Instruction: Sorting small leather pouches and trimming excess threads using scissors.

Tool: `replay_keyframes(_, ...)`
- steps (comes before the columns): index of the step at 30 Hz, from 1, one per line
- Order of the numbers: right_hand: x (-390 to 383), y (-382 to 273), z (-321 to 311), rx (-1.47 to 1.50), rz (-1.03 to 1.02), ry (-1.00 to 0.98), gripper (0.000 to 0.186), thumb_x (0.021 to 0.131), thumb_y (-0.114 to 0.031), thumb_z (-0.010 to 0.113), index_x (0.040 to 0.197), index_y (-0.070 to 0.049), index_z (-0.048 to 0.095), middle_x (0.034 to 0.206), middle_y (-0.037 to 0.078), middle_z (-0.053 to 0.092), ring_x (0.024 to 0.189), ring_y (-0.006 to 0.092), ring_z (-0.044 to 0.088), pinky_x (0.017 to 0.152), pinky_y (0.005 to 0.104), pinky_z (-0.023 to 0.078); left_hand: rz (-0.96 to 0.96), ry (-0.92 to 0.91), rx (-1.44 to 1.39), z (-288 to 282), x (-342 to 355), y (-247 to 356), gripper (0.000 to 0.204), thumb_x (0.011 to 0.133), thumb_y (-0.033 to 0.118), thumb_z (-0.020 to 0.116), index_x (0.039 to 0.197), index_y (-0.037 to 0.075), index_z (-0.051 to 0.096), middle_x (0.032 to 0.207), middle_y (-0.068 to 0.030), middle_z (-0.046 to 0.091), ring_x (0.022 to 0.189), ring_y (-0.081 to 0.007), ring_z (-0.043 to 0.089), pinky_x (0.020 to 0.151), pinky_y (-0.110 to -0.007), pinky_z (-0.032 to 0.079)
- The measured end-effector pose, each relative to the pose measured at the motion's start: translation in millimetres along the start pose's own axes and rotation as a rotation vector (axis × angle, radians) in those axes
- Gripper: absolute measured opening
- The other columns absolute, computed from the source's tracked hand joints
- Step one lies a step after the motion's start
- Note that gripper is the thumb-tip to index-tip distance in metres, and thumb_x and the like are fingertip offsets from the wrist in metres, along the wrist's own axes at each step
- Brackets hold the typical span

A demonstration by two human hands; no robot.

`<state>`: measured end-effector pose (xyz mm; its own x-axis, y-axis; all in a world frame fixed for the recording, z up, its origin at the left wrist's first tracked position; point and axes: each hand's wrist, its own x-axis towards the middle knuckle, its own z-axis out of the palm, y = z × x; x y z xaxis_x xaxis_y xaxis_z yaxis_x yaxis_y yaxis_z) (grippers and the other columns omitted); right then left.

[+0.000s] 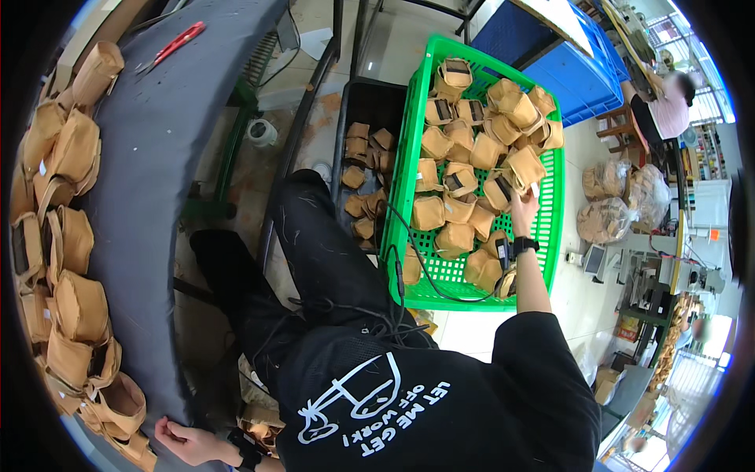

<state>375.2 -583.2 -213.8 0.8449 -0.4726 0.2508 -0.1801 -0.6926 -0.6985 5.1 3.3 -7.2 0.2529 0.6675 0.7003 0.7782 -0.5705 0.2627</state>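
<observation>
My right hand (524, 211) reaches into a green plastic crate (560, 197) and grips a small tan boxy pouch (525, 167) by its lower edge. Around it lie several more tan pouches (458, 236), some showing dark strips. Low at the left, my left hand (187, 442) rests by the near edge of a grey-covered table (145, 189). Its fingers are loosely bent and apart, and nothing shows in them. The closest things to it are tan pouches (122, 401) lined along the table's left side.
Red-handled scissors (177, 46) lie on the table's far end. A black bin (346, 157) with tan pieces stands left of the crate. A dark cable (417, 256) crosses the crate. Plastic bags (609, 212) sit on the floor at right; a person (668, 110) sits farther off.
</observation>
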Motion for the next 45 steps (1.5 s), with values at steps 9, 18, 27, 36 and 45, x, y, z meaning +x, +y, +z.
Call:
replay_keyframes(9, 18, -93, -64, 0.37, -0.247, -0.182, 0.045, 0.084, -0.006, 0.058, 0.126, -0.001, 0.041, 0.121, 0.011, 0.049, 0.112, 0.0201, 0.046, 0.097, 0.0333, 0.035, 0.044, -0.014, 0.036, -13, 9, 32, 0.009, 0.073, 0.002, 0.05, 0.075, 0.003, 0.058, 0.069, -0.0096, 0.055, 0.061, -0.0264, 0.052, 0.056, -0.035, 0.041)
replay_keyframes(18, 13, -412, -21, 0.839, -0.602, -0.431, 0.052, 0.083, -0.004, 0.053, 0.131, 0.003, 0.035, 0.129, 0.012, 0.044, 0.116, 0.0214, 0.045, 0.1, 0.0338, 0.032, 0.024, -0.063, 0.011, -30, 16, 39, 0.006, 0.068, 0.004, 0.053, 0.072, 0.008, 0.056, 0.063, -0.0039, 0.051, 0.056, -0.0234, 0.048, 0.054, -0.034, 0.035)
replay_keyframes(27, -238, -779, 42, 0.999, -1.677, -0.571, 0.045, 0.069, -0.019, 0.069, 0.109, -0.004, 0.054, 0.097, 0.01, 0.061, 0.097, 0.0271, 0.051, 0.085, 0.0358, 0.042, 0.04, -0.132, -0.054, -33, 18, 28, 0.006, 0.068, 0.008, 0.055, 0.073, 0.01, 0.058, 0.067, -0.0019, 0.054, 0.059, -0.0221, 0.048, 0.055, -0.034, 0.035)
replay_keyframes(36, -330, -841, 107, 0.446, -1.766, -0.698, 0.053, 0.072, -0.036, 0.064, 0.118, -0.016, 0.045, 0.124, 0.014, 0.047, 0.121, 0.0375, 0.038, 0.098, 0.0491, 0.031, 0.024, -0.133, -0.03, -37, 13, 23, 0.006, 0.067, 0.011, 0.057, 0.073, 0.012, 0.059, 0.065, -0.0004, 0.053, 0.058, -0.0195, 0.048, 0.053, -0.032, 0.035)
replay_keyframes(45, -203, -744, 33, 0.605, -1.84, -0.959, 0.058, 0.081, -0.043, 0.056, 0.127, -0.009, 0.046, 0.111, 0.017, 0.059, 0.103, 0.0287, 0.056, 0.091, 0.0332, 0.042, 0.069, -0.12, -0.026, -18, 13, 25, 0.007, 0.072, 0.011, 0.053, 0.075, 0.009, 0.059, 0.07, -0.0059, 0.056, 0.062, -0.0257, 0.051, 0.056, -0.037, 0.038)
